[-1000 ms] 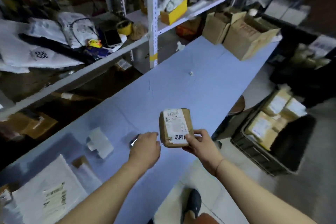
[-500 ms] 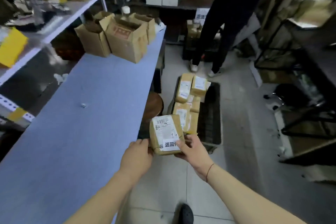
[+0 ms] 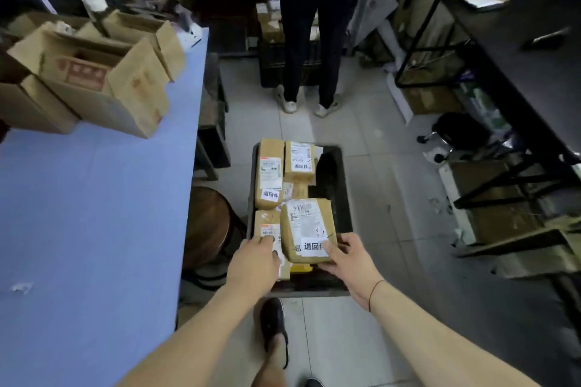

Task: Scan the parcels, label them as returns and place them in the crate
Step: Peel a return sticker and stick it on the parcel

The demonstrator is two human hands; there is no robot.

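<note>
I hold a small brown parcel [image 3: 306, 228] with a shipping label and a white returns sticker over the near end of the black crate [image 3: 341, 185] on the floor. My right hand [image 3: 347, 261] grips its lower right corner, thumb on the sticker. My left hand [image 3: 254, 264] is at the parcel's left side, fingers curled; its grip is hidden and it rests over another parcel [image 3: 267, 228] in the crate. Several labelled brown parcels [image 3: 268, 177] lie in the crate's left half.
A blue table [image 3: 94, 214] runs along the left, with open cardboard boxes [image 3: 103, 78] at its far end. A round wooden stool [image 3: 207, 226] stands between table and crate. Another person [image 3: 309, 41] stands beyond the crate. Dark shelving and a black stool [image 3: 462, 132] fill the right.
I have turned right from the table towards the floor. The parcel, held in both hands, has moved from above the table to above the crate's near end.
</note>
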